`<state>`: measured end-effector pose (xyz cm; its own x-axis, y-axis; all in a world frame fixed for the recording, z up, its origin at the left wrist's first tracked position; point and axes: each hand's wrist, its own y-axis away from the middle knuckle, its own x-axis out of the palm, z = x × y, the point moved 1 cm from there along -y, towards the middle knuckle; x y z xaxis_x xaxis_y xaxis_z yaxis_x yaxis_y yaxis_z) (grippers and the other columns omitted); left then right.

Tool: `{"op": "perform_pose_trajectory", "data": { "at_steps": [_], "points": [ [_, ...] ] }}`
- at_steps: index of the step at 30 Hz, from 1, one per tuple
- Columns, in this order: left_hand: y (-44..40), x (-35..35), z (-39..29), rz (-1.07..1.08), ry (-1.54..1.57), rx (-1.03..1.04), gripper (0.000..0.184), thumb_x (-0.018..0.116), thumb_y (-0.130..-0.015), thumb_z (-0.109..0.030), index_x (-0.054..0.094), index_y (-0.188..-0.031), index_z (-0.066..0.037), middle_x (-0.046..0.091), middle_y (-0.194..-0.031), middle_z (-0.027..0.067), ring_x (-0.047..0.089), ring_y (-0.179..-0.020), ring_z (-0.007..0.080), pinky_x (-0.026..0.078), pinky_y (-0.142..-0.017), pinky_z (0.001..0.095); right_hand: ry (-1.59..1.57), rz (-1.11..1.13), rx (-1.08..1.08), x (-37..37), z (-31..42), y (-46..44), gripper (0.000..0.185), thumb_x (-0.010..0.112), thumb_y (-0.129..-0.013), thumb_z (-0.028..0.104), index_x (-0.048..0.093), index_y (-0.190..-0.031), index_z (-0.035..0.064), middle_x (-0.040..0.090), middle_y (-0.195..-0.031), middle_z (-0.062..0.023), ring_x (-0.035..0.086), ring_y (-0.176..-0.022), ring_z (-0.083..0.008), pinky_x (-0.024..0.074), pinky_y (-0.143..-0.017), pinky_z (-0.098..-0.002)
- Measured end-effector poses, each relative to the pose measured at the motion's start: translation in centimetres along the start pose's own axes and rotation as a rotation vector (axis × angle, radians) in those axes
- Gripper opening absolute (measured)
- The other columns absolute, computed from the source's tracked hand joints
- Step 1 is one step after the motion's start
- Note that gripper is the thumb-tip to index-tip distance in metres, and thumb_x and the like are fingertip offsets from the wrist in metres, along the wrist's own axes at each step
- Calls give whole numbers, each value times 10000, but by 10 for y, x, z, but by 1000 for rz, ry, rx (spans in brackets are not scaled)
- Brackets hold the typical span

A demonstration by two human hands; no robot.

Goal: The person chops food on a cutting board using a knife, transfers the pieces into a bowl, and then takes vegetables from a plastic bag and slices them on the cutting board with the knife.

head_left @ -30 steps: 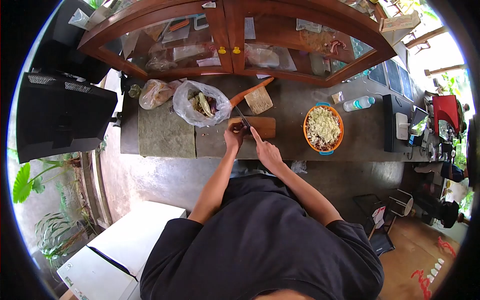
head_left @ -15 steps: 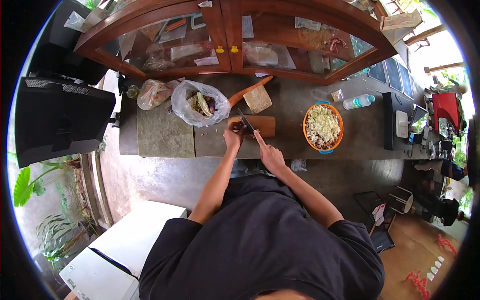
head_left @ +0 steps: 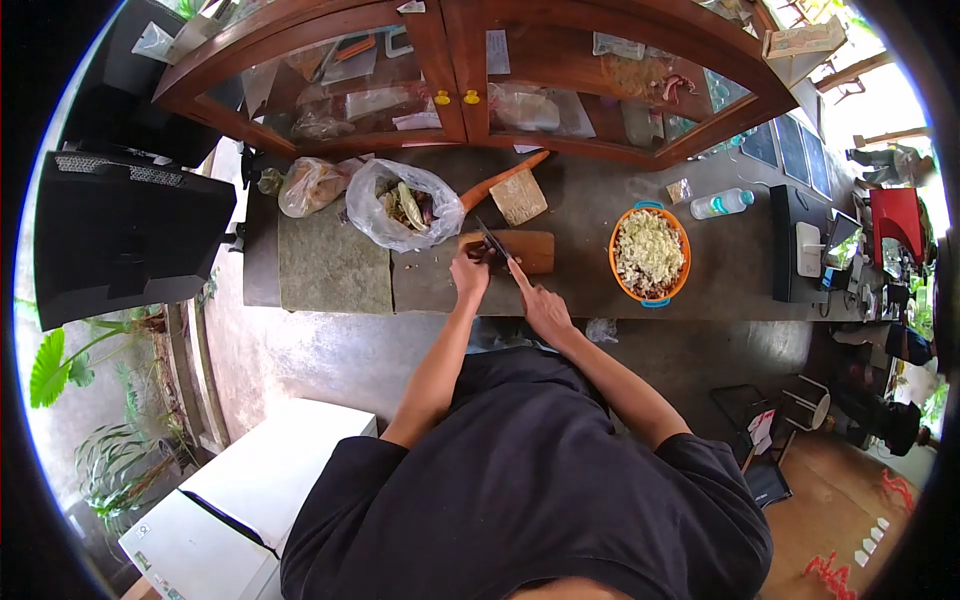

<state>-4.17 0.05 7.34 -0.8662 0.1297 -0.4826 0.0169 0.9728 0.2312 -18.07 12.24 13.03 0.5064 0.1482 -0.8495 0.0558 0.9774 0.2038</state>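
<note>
Knife [head_left: 490, 238] held slantwise over the left part of a wooden cutting board [head_left: 535, 252], near the front edge of the worktop [head_left: 580, 240]. Its handle is gripped by the right hand [head_left: 546, 312], fingers curled, index finger laid forward along the knife, probably for steering. The left hand [head_left: 468, 272] is bent inward at the board's left end, close beside the blade, perhaps for steadying; what is pinched there, if anything, cannot be told, being small, dark and partly hidden by the fingers.

A clear plastic bag [head_left: 433, 235] is set just beyond the left hand, mouth spread upward, scraps visible inside; placement within short reach seems deliberate. Behind the board, a tan block [head_left: 518, 197] is rested next to a long orange-brown object [head_left: 480, 193]. Well to the right, an orange basket [head_left: 613, 262] is heaped with pale chopped food [head_left: 648, 250], seemingly stood clear of the knife's path. A bottle [head_left: 721, 203] is laid beyond it.
</note>
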Motion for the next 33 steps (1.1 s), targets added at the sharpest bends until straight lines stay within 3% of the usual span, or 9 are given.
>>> {"op": "perform_pose_trajectory", "data": {
  "at_steps": [2,9,12,14,18,20,25,33],
  "points": [
    [4,-4,-10,-8,-26,-2,279,791,-801,-189,705,-1021,-41,745,-879,150,734,-835,292,555,-761,391,13,191,91,-13,4,10,858,492,-923,47,24,-1580,341,676,-882,-274,680,-721,-446,559,-665,-537],
    [6,-6,-9,11,-14,22,280,784,-805,-191,703,-1018,-28,744,-886,151,730,-848,292,553,-767,390,-45,152,78,3,2,-3,850,522,-905,81,60,-1576,324,662,-808,-267,663,-705,-450,534,-673,-578],
    [6,-3,-6,-14,-10,23,281,782,-805,-194,705,-1019,-28,744,-892,153,729,-853,295,552,-767,388,-27,69,48,2,9,-18,844,515,-905,79,64,-1575,325,668,-823,-270,663,-716,-452,532,-694,-581],
    [4,-4,-4,-3,-14,15,277,780,-808,-194,706,-1016,-28,744,-893,151,729,-851,291,552,-767,387,-59,116,77,-3,10,-18,850,473,-912,38,48,-1569,368,675,-928,-296,680,-804,-452,540,-739,-567],
    [6,-6,-13,13,-88,-35,252,775,-815,-175,708,-1004,-23,747,-890,143,732,-841,275,552,-764,382,-69,139,61,-4,-3,-3,827,469,-924,56,53,-1569,365,678,-927,-286,679,-802,-448,536,-724,-575],
    [8,-9,-24,13,-83,-54,244,775,-815,-161,708,-1001,-19,748,-886,139,734,-835,269,552,-763,379,-98,80,36,-6,-13,18,793,504,-922,115,101,-1574,319,657,-737,-259,645,-662,-452,520,-673,-585],
    [9,-8,-20,2,-22,-54,227,775,-811,-126,706,-990,-4,751,-885,130,736,-818,259,551,-763,370,-105,55,45,-7,-23,22,770,508,-931,134,121,-1571,313,650,-710,-254,636,-636,-452,520,-660,-580],
    [6,-13,-13,54,53,-35,296,761,-814,-198,716,-1027,3,751,-939,147,732,-884,256,551,-802,360,-186,-18,-25,-12,-31,4,699,501,-957,163,188,-1556,342,657,-716,-243,652,-664,-447,530,-661,-566]
  ]
}}
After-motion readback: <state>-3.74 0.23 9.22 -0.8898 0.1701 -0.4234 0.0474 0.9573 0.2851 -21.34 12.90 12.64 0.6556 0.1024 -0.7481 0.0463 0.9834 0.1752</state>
